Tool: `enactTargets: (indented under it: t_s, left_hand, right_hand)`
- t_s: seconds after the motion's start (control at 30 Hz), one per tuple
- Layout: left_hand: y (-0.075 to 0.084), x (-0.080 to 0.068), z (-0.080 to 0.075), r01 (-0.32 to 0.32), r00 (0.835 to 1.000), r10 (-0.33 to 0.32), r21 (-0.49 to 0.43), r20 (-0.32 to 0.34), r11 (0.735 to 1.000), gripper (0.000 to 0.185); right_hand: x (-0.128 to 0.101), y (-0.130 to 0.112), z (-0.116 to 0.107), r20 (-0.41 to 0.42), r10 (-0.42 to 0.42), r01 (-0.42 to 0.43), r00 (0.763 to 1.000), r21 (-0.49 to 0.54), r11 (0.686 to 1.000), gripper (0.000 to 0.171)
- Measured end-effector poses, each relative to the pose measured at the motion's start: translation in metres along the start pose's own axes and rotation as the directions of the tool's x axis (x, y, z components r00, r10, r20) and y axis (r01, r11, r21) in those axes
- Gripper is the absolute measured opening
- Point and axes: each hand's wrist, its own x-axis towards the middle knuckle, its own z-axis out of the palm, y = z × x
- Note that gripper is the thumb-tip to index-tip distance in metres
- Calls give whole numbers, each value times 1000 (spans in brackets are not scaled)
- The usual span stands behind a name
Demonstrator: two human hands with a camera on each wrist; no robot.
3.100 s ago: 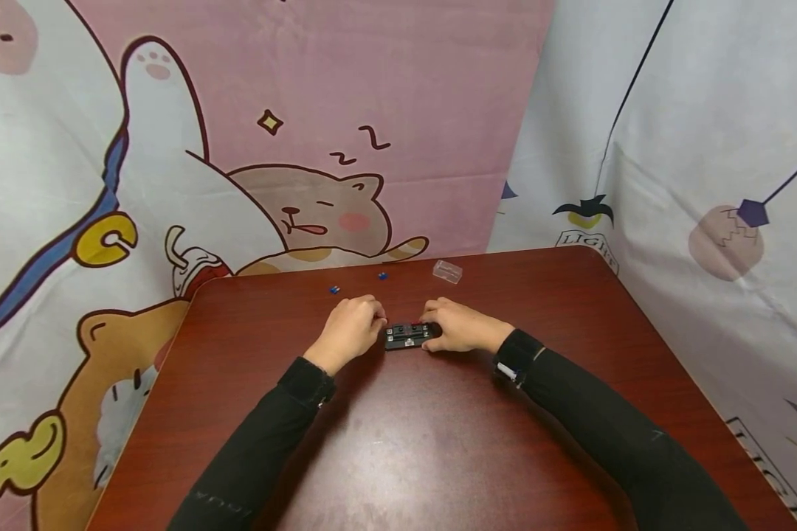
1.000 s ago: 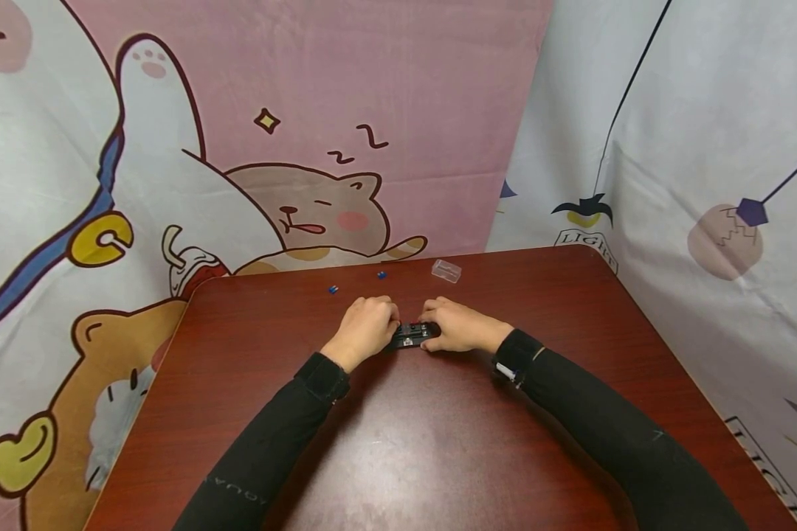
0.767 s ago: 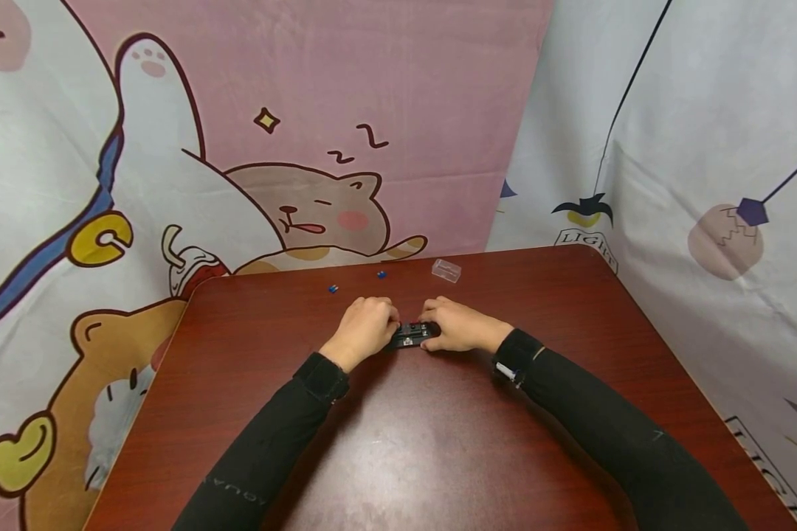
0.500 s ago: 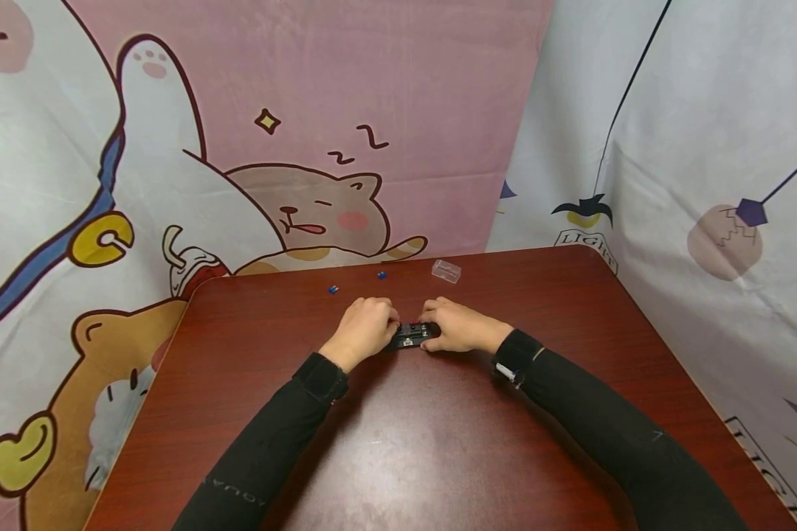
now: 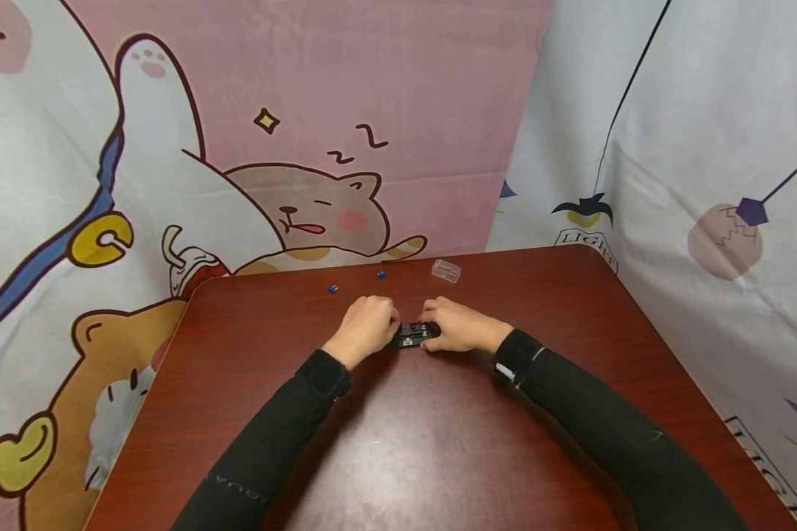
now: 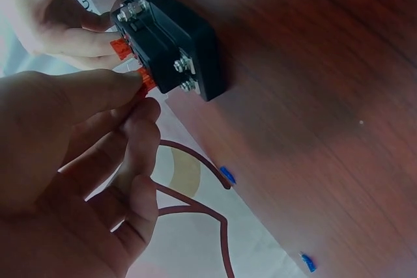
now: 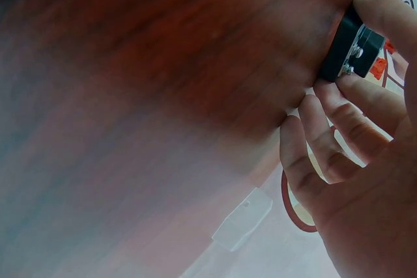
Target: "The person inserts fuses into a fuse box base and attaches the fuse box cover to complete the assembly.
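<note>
Pinches a red piece (image 6: pixel 146 80) with left hand (image 5: pixel 364 327), grips with right hand (image 5: pixel 461 327) the black block (image 5: pixel 410 335) lying lengthwise between them, roughly parallel to far edge of table (image 5: pixel 531 295).

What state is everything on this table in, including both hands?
Left hand, pinching one red piece
Right hand, gripping the black terminal block
Black terminal block, uncovered
Pinched red piece, at the block, seating unclear
Other red piece, projecting from the block
Clear plastic cover, lying apart from the block
Left blue piece, loose
Right blue piece, loose
</note>
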Motion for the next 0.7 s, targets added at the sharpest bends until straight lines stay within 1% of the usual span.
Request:
enactTargets:
  t_s: [0.27, 0.4, 0.57, 0.7]
  left_hand:
    - [2, 1, -2, 7, 999, -7, -2, 32, 1000, 10]
    - [1, 1, -2, 14, 999, -14, -14, 33, 1000, 9]
    - [-1, -1, 0, 25, 999, -23, -56, 30, 998, 10]
    - [-3, -3, 1, 19, 1000, -17, -68, 17, 998, 10]
  right_hand:
    - [0, 2, 1, -12, -21, 21, 1000, -10, 1000, 57]
    - [0, 1, 1, -15, -22, 22, 1000, -7, 1000, 57]
    - [0, 0, 1, -8, -15, 15, 1000, -5, 1000, 57]
    - [0, -2, -1, -5, -6, 6, 1000, -12, 1000, 57]
